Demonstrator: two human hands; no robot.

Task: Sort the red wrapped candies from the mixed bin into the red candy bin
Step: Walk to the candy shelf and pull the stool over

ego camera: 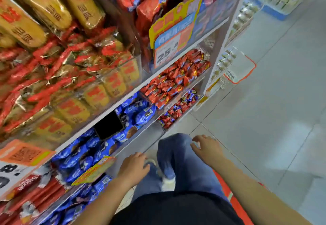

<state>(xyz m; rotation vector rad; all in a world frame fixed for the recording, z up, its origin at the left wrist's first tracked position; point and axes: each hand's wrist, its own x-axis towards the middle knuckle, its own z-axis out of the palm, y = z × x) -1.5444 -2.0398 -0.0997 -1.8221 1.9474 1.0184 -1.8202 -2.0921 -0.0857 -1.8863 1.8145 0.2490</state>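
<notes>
The red candy bin [176, 80] sits on a middle shelf at centre right, heaped with red wrapped candies. Just below it the mixed bin [178, 109] holds red and blue wrapped candies together. My left hand [135, 165] hangs low in front of the shelf edge, fingers loosely curled, holding nothing. My right hand [206, 145] hovers beside my raised knee, fingers spread and empty. Both hands are well below and short of the two bins.
A bin of blue packets [109, 136] with a black phone-like slab [108, 125] lies left of the mixed bin. A yellow price sign [169, 36] stands above the red bin. An orange-rimmed basket [241, 69] rests on the grey tiled floor [273, 110] at right.
</notes>
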